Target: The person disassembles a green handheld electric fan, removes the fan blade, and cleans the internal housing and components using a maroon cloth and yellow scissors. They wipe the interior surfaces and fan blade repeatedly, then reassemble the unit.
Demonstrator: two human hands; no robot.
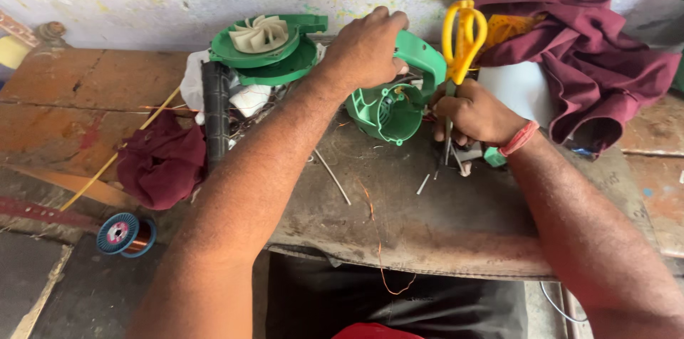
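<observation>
clutter rings the green housing (390,107) mid-bench: fan cover (267,43) to its left, maroon cloth (584,47) to its right, wire spool (125,233) far below-left. left hand (365,50) curls over its handle, gripping; right hand (474,112) clenches yellow scissors (462,40), blades down.

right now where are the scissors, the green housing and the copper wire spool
scissors (463,36), head view, on the yellow handle loops
green housing (388,115), head view, on its round open shell
copper wire spool (122,233), head view, on its blue end flange
</observation>
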